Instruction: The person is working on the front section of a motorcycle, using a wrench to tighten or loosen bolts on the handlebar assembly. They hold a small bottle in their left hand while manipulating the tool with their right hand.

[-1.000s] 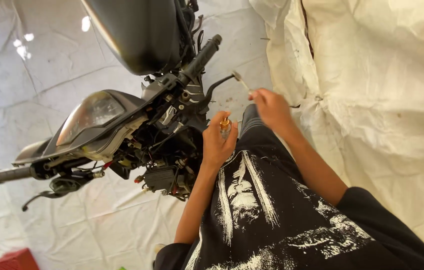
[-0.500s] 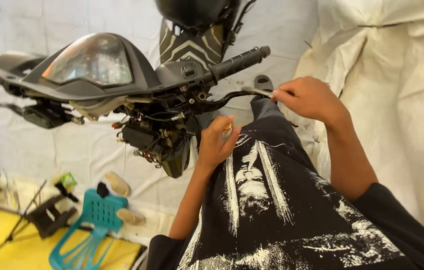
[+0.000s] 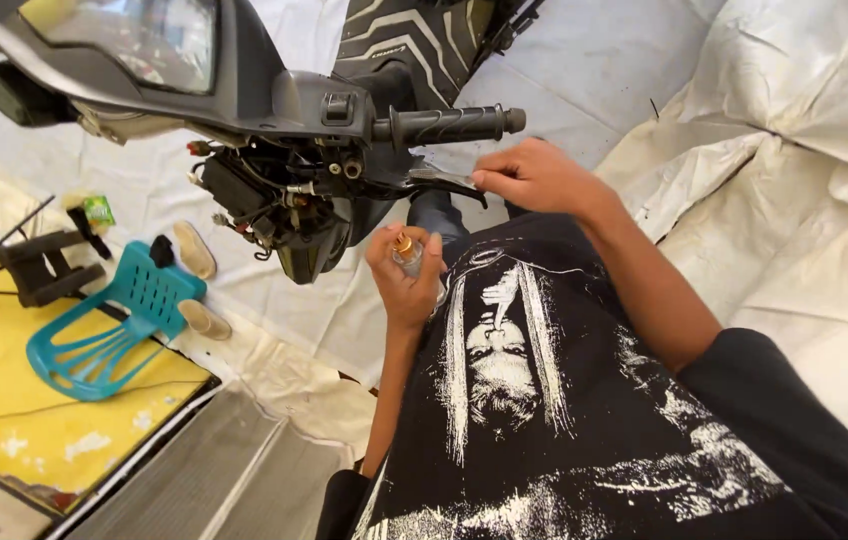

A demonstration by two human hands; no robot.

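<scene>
Dominating the upper left: dark grey motorcycle front with clear headlamp and exposed wiring (image 3: 274,130), parked on pale crumpled sheeting (image 3: 794,180) spread across floor and wall. Jutting right from it, black ribbed rubber handlebar end (image 3: 444,125), and just beneath, silver metal brake lever (image 3: 439,180).

Lower left, well apart from the hands: turquoise slatted plastic chair (image 3: 104,330) tipped over by a yellow floor patch (image 3: 34,400), pale sandals (image 3: 194,250) just beside.

Right hand (image 3: 534,178): grip pinched shut on the outer end of the lever, thumb and forefinger touching the metal.

Left hand (image 3: 406,275): grip wrapped closed around a small clear bottle with a brass-coloured nozzle (image 3: 406,250), held upright near the chest, below the lever and apart from it, nozzle pointing up toward the open wiring.

Likely risks, judged from this pose: fluid from the bottle missing the lever pivot and landing on the rubber handlebar end or the bare connectors, since the nozzle sits well short of any target; the thin pinch slipping off the lever tip if pulled hard; contents dripping onto the black printed shirt (image 3: 544,400) directly underneath.
</scene>
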